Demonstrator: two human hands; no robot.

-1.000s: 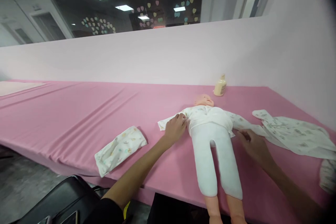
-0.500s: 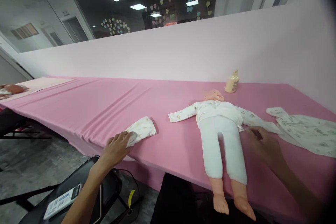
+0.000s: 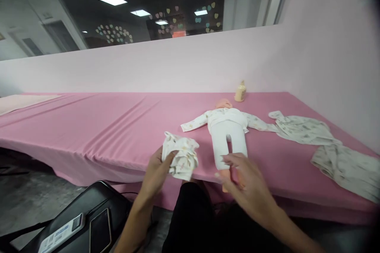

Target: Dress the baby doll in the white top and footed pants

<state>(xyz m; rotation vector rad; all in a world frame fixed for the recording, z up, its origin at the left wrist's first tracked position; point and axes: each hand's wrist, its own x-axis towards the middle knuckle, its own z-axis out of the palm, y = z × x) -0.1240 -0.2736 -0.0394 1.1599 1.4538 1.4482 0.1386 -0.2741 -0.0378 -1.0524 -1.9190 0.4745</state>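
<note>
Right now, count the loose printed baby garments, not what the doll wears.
3: a bunched garment in the left hand, a spread garment to the right of the doll, and another garment nearer the camera. Folds could hide more.

Wide passage left over the bench (image 3: pixel 124 124), crowded on the right.

A low sweep is open from the bunched garment (image 3: pixel 181 157) in the left hand (image 3: pixel 157 172) leftward and back to the wall (image 3: pixel 133 70); a slimmer lane separates that garment from the doll (image 3: pixel 227 120). The right hand (image 3: pixel 249 185) blocks the way at the doll's feet. Rightward, a spread garment (image 3: pixel 305 129) by the sleeve (image 3: pixel 259 122) and another garment (image 3: pixel 347 166) obstruct; the bottle (image 3: pixel 240 92) stands behind.
</note>
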